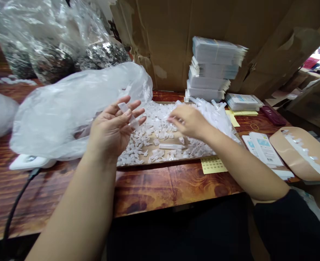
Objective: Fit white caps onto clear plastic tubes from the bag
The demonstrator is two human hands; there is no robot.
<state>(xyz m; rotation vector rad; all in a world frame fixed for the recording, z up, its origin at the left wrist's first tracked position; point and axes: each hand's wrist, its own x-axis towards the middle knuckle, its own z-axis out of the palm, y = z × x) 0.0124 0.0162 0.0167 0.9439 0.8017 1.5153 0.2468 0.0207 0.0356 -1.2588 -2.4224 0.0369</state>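
My left hand [113,127] is raised palm up at the left of the cardboard tray [149,164]. Its thumb presses a clear plastic tube [129,116] against the spread fingers. Over the middle of the tray, my right hand [188,119] has its fingers curled together. Motion blur hides whether anything is between its fingertips. Small white translucent plastic pieces [140,146] are scattered across the tray. Another clear tube [172,146] lies flat near the tray's front edge. At the tray's back right is a heap of clear tubes and plastic [214,114].
A large plastic bag [67,105] bulges at the left, with bags of metal pieces [102,54] behind it. Stacked printed cards [214,69] stand at the back right. Farther right are loose cards [265,148], a dark red phone [274,115] and a beige bin [298,156].
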